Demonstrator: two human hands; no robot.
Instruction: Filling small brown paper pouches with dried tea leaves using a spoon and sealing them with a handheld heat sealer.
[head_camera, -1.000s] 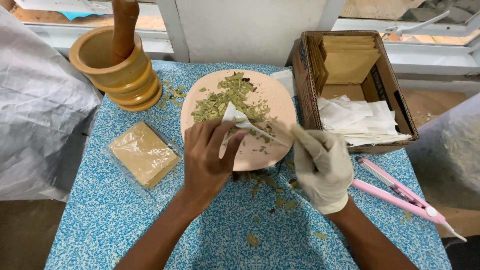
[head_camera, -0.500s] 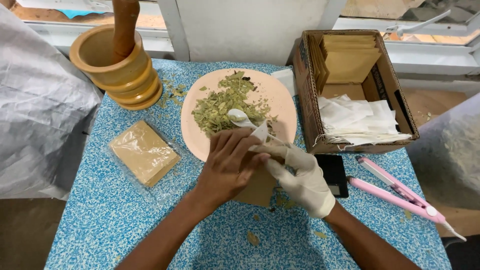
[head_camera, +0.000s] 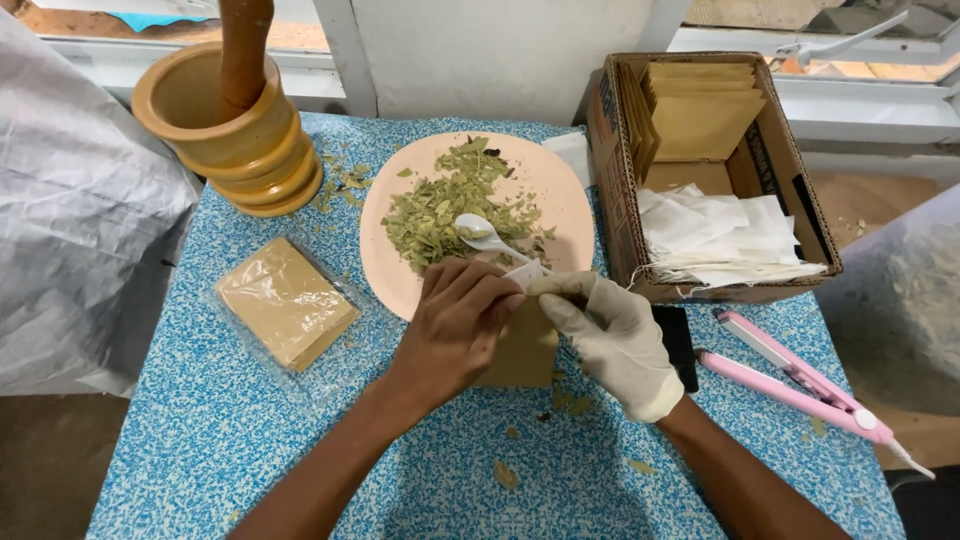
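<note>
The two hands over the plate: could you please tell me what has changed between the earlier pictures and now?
The spoon, held in the gloved right hand a second ago, now lies let go on the leaves. Both hands drew back toward the person; the left hand and right now pinch a small white bag over a brown packet. Plate, mortar, box and pink sealer stayed.

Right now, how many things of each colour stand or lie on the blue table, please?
Wooden brown: 2, round mortar and pestle.
Pink: 2, round plate and long clamp-shaped tool.
White: 1, small plastic spoon.
Brown card or paper: 2, open cardboard box and wrapped stack of envelopes.
Black: 1, flat device.
Total: 8.
</note>
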